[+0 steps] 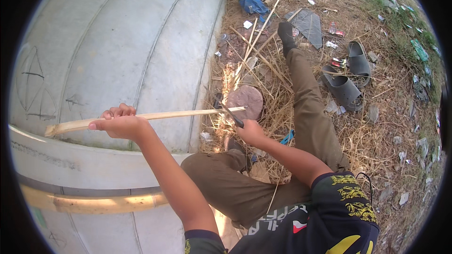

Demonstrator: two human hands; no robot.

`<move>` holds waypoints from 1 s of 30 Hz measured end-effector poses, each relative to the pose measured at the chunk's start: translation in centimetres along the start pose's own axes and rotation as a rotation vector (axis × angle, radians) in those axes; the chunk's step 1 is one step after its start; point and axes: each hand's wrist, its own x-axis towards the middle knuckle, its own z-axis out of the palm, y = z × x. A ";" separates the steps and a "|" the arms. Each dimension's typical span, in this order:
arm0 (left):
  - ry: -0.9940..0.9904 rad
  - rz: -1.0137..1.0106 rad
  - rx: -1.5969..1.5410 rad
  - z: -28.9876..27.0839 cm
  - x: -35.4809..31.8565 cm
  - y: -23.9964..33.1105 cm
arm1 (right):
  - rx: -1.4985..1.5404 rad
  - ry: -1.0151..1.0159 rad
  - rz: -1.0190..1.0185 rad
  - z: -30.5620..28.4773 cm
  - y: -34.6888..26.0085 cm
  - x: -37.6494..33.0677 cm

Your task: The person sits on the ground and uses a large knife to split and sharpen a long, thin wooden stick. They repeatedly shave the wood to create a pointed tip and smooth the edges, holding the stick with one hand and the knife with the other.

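L hand (123,123) grips pale strip (183,113), ctr-left of frame; R hand (252,132) clasps knife (239,123) near strip's thin end, mid-frame. Looks part-trimmed — wide end rough. Loose strips (258,42), upper ctr — finished or not, can't tell.

Pale yellow strip (188,113), brown trousers (311,103)

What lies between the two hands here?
Head view: a pale strip from the left hand toward the right hand, a knife crossing near its tip.
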 end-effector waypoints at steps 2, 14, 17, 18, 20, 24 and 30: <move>-0.003 -0.001 -0.016 0.1 -0.1 0.0 | 0.039 0.048 -0.322 -0.5 -2.6 -1.1; -0.067 0.014 -0.066 0.7 -0.9 0.2 | 0.021 0.036 0.006 2.4 5.4 0.9; -0.055 0.012 -0.080 0.5 -0.4 0.0 | 0.051 0.016 -0.362 0.7 1.5 -0.5; -0.049 0.012 -0.101 0.4 -0.3 -0.2 | 0.065 -0.009 -0.460 0.6 1.0 -0.8; -0.049 0.006 -0.118 0.3 -0.2 -0.1 | 0.089 -0.105 -0.193 1.4 4.9 -0.4; -0.102 0.000 -0.133 0.0 -0.1 0.0 | 0.178 -0.012 0.215 3.6 12.0 1.5; -0.119 -0.012 -0.152 -1.3 1.2 -0.9 | 0.105 -0.080 -0.322 2.0 1.4 -0.9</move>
